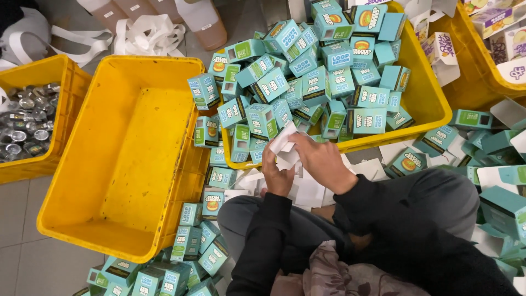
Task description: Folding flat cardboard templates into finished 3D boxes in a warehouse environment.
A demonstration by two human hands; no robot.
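Note:
Both my hands meet in front of my lap on a white folded cardboard insert [284, 143]. My left hand [276, 172] grips its lower left part, and my right hand [320, 159] holds it from the right, fingers curled over the card. Flat white cardboard pieces [307, 192] lie on my lap under the hands. Just beyond stands a yellow crate [424, 98] heaped with several small teal boxes [312, 82].
A large hollow yellow crate [126, 159] sits to my left. A third yellow crate [49, 74] at far left holds shiny metal tins [24, 123]. Teal boxes [189, 241] spill on the floor by my knee and at the right [493, 164]. White bags [145, 33] lie behind.

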